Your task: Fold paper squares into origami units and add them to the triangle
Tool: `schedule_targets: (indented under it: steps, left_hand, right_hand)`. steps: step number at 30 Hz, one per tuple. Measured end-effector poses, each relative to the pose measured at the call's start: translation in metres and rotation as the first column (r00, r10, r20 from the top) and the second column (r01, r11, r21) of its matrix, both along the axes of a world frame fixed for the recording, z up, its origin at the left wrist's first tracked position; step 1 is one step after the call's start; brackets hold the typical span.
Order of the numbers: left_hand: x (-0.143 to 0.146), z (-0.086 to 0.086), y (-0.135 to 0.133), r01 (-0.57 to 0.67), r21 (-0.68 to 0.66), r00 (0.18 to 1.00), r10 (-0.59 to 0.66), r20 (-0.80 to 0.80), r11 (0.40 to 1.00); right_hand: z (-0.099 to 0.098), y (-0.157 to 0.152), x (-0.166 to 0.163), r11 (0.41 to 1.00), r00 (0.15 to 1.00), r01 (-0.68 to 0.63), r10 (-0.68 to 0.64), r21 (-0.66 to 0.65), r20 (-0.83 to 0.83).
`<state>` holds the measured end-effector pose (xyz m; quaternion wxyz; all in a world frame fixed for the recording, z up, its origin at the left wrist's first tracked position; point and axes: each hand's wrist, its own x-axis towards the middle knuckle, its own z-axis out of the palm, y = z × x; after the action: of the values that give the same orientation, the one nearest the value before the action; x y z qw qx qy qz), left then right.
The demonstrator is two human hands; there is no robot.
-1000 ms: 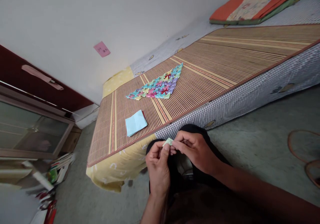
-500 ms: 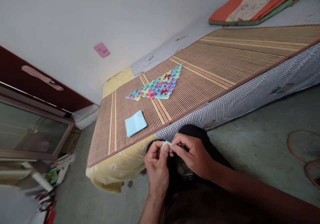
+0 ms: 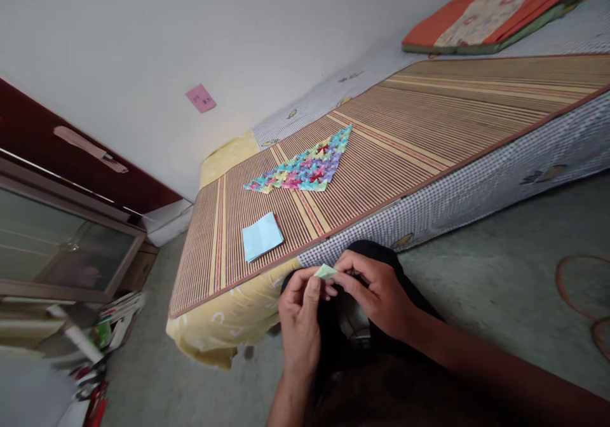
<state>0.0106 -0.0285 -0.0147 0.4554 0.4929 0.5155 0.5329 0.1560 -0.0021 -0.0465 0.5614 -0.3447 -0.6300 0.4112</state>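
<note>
My left hand (image 3: 300, 322) and my right hand (image 3: 374, 290) meet over my lap, both pinching a small folded piece of pale green paper (image 3: 325, 272) between thumbs and fingertips. Just ahead is the edge of a bed covered by a striped bamboo mat (image 3: 429, 122). On the mat lie a stack of light blue paper squares (image 3: 262, 236) and, farther back, a triangular patchwork of many coloured folded paper units (image 3: 305, 168).
A checked mattress side (image 3: 476, 189) and yellow sheet corner (image 3: 223, 319) face me. Folded orange and green bedding (image 3: 490, 11) lies at the far end. A dark cabinet with glass door (image 3: 61, 243) stands left, with clutter on the floor (image 3: 95, 351). A hoop (image 3: 579, 293) lies right.
The hands stay together on the green paper, fingers shifting slightly as they work it. The view has drifted a little; nothing on the mat moved.
</note>
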Motion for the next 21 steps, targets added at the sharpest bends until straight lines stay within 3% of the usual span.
schedule_targets:
  steps: [6, 14, 21]
  left_hand:
    - [0.0, 0.002, -0.003, -0.003, 0.009, 0.999, 0.004, -0.036, 1.0]
    - [-0.005, 0.006, -0.01, 0.069, 0.074, 0.947, -0.042, -0.32, 0.995]
    - [-0.003, -0.001, -0.004, 0.088, -0.016, 0.979, -0.089, -0.185, 0.996]
  right_hand:
    - [0.008, 0.0, 0.003, 0.998, 0.997, -0.056, 0.056, 0.012, 0.044]
    - [0.014, -0.001, 0.003, 0.986, 0.989, -0.136, 0.129, 0.097, 0.072]
    - [-0.002, 0.005, 0.001, 0.987, 0.991, -0.087, 0.072, 0.136, 0.11]
